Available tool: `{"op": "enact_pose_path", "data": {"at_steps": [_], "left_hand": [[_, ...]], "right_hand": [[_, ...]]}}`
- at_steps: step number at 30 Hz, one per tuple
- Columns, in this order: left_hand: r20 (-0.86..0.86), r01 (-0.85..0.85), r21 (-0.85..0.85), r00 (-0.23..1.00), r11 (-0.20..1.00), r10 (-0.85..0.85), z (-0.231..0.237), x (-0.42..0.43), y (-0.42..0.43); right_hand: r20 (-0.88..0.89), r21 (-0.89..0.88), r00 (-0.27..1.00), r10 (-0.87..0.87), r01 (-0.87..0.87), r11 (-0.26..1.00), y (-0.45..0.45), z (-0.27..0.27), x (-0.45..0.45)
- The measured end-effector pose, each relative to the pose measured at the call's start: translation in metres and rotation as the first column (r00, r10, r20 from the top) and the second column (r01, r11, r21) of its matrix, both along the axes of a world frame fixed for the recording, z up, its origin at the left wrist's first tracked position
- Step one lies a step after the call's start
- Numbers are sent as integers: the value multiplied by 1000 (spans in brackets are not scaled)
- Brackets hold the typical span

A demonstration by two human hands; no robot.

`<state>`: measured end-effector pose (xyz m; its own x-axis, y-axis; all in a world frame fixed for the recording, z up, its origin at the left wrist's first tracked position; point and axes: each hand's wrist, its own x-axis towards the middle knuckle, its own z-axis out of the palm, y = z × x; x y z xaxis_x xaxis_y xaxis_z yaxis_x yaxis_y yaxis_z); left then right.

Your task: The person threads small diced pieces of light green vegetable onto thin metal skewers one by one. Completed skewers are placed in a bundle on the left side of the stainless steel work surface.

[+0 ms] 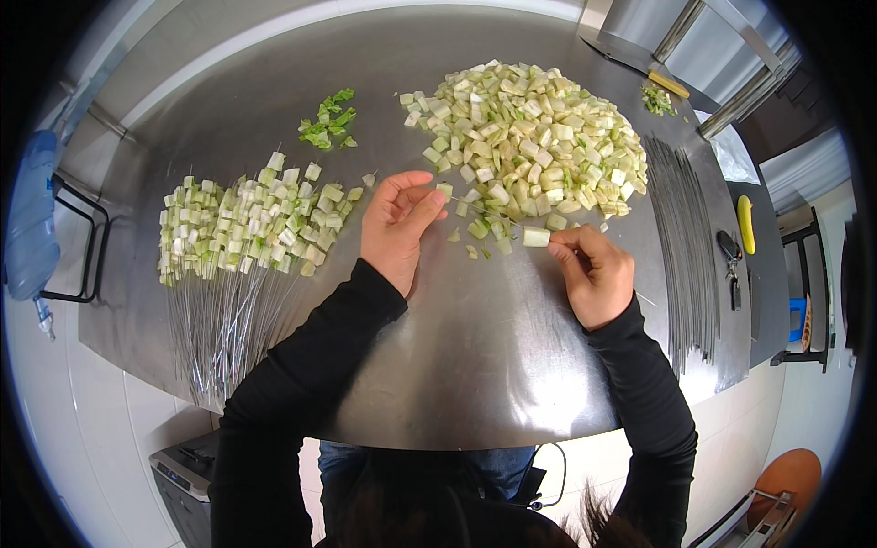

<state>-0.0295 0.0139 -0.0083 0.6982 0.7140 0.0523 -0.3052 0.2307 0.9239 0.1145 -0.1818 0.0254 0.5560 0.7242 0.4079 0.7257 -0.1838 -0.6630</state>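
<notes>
My left hand point(399, 218) pinches a small pale-green vegetable piece point(444, 191) between thumb and fingers. A thin metal skewer point(488, 210) slants from that piece down towards my right hand point(595, 272). At my right fingertips is a larger, whitish cut piece point(536, 237), beside the skewer's lower end; whether the skewer pierces it I cannot tell. Just beyond both hands rises a big heap of cut pale-green stem pieces point(534, 137). Left of my left hand lies a pile of loaded skewers point(253, 226), with vegetable pieces at their far ends and bare metal towards me.
The stainless-steel table point(425, 363) carries bare skewers point(682, 253) on the right, green leaf scraps point(329, 120) and a knife point(616, 55) at the far right. Keys point(732, 257) and a yellow banana-like object point(746, 224) lie rightmost. A blue water bottle point(31, 216) stands left.
</notes>
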Motion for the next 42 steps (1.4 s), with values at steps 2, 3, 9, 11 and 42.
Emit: {"op": "enact_pose_path", "data": {"at_steps": [2, 3, 9, 11, 42], "left_hand": [[-36, 28, 10, 999, 1000, -28, 0, 0, -4], [-30, 51, 19, 998, 999, -51, 0, 0, -7], [-55, 105, 28, 993, 994, -104, 6, 0, -14], [-113, 122, 79, 987, 989, -113, 7, -1, -19], [-253, 59, 815, 931, 577, 262, -4, 11, 10]], "right_hand": [[4, 25, 999, 32, -32, 999, 2, -1, -4], [-1, 33, 999, 46, -46, 998, 3, -1, -6], [-14, 21, 999, 40, -40, 999, 3, 0, -12], [0, 34, 998, 65, -65, 997, 4, -1, -14], [-127, -59, 983, -134, 127, 990, 1, -5, 11]]}}
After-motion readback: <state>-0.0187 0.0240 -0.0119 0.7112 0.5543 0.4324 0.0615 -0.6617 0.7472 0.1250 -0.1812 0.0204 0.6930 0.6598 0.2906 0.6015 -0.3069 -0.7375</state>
